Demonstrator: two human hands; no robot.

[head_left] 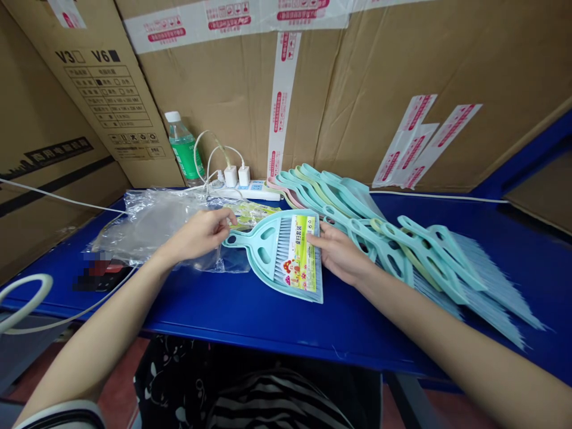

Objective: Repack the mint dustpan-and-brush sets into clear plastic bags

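A mint-green dustpan (257,253) with a grey-bristled brush (282,250) nested in it is held above the blue table. A printed card (300,253) with a mushroom picture lies across the bristles. My right hand (337,250) grips the set at its wide right edge, thumb on the card and fingers behind. Beside the dustpan's handle, my left hand (208,231) has curled fingers; what they pinch, if anything, I cannot make out. Clear plastic bags (152,223) and several more printed cards (250,211) lie around and behind that hand.
Several dustpans (322,185) lie overlapped at the back, and several brushes (429,256) to the right. A power strip (254,189) with white chargers and a green-labelled bottle (184,149) stand before cardboard (223,89). A blurred dark object (102,277) and cables are at left.
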